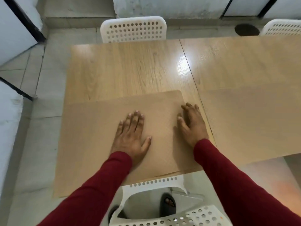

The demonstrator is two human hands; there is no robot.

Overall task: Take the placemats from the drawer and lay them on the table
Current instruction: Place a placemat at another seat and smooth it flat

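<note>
A tan placemat (97,128) lies flat on the near part of the light wooden table (130,70); its left side overhangs the table's left edge. My left hand (132,136) rests palm down on the mat's middle with fingers spread. My right hand (192,124) presses on the mat's right edge, fingers apart and slightly curled. A second tan placemat (252,119) lies flat on the adjoining table (244,62) to the right. No drawer is in view.
A white perforated chair (133,29) stands at the far side of the table, another (283,27) at the far right. A third white chair (162,214) is right below me at the near edge. Grey tiled floor (32,111) surrounds the tables.
</note>
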